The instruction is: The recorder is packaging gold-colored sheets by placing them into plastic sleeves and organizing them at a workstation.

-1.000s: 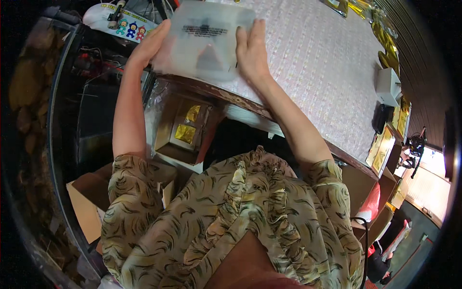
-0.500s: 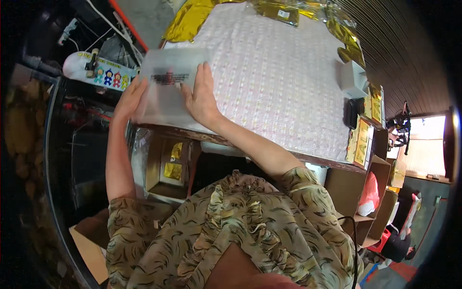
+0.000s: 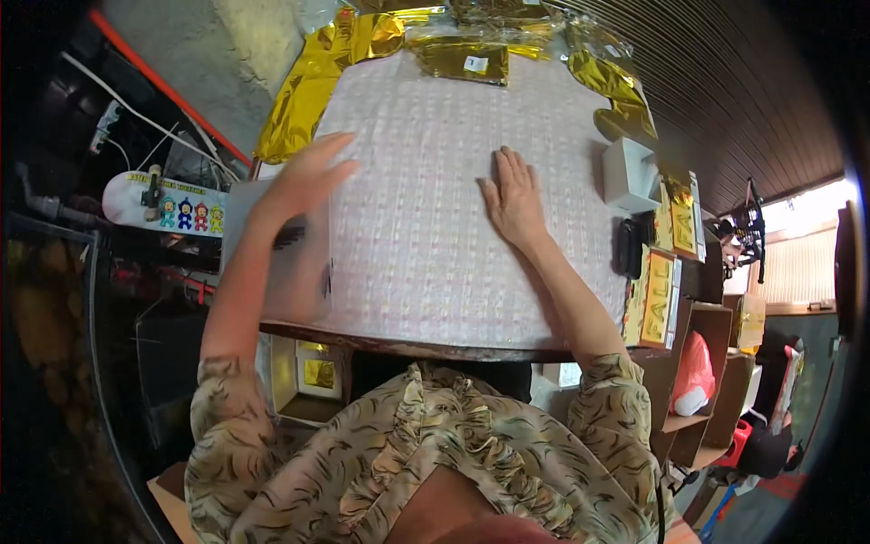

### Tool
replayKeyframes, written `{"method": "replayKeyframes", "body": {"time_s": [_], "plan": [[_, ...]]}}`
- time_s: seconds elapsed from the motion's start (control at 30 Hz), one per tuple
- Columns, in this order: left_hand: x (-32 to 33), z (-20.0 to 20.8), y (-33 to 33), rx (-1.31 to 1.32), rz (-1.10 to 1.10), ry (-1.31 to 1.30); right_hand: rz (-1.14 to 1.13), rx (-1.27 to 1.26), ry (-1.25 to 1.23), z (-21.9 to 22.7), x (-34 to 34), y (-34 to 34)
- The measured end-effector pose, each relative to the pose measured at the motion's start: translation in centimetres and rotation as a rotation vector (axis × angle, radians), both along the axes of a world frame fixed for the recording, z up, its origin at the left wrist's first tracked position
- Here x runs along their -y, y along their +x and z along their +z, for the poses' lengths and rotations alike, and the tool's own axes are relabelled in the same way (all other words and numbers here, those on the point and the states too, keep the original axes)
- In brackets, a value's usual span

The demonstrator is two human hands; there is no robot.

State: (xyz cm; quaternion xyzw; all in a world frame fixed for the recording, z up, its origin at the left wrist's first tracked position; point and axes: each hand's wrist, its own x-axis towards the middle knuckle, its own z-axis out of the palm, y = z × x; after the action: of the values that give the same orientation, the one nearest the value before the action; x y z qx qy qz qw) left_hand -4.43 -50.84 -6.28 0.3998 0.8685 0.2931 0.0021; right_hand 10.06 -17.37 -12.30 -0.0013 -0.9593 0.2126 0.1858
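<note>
A frosted translucent plastic bag (image 3: 311,258) with dark print lies at the left edge of the table, smeared by motion. Over it hangs my left hand (image 3: 304,181), thumb and fingers spread, with nothing visible in its grasp. My right hand (image 3: 517,199) rests flat on the pale patterned tablecloth (image 3: 417,245), right of the middle, its fingers stretched out and holding nothing. Part of the bag is covered by my left forearm.
Gold foil (image 3: 299,104) and a gold packet (image 3: 464,63) line the far edge. At right stand an open white box (image 3: 627,177), a black case (image 3: 626,247) and boxes with gold letters (image 3: 652,295). A skateboard deck (image 3: 122,201) is left of the table.
Both hands have come off the plastic bag. My right hand has moved right onto the cloth; my left has lifted across the bag. The whole view has shifted.
</note>
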Motion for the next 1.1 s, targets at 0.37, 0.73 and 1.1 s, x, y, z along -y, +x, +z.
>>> {"method": "replayKeyframes", "body": {"time_s": [0.37,0.73,1.1], "plan": [[-18.1,-3.6,-9.7,-0.191,-0.127,0.06,-0.264,0.005,0.234,-1.6,-6.0,-9.7],[-24.4,-2.9,-26.7,-0.469,0.256,0.087,-0.603,-0.231,-0.235,-1.1,-8.7,-22.0],[-26.0,-1.9,-33.1,-0.312,0.429,-0.327,-0.438,-0.128,-0.415,-1.6,-12.0,-23.7]]}}
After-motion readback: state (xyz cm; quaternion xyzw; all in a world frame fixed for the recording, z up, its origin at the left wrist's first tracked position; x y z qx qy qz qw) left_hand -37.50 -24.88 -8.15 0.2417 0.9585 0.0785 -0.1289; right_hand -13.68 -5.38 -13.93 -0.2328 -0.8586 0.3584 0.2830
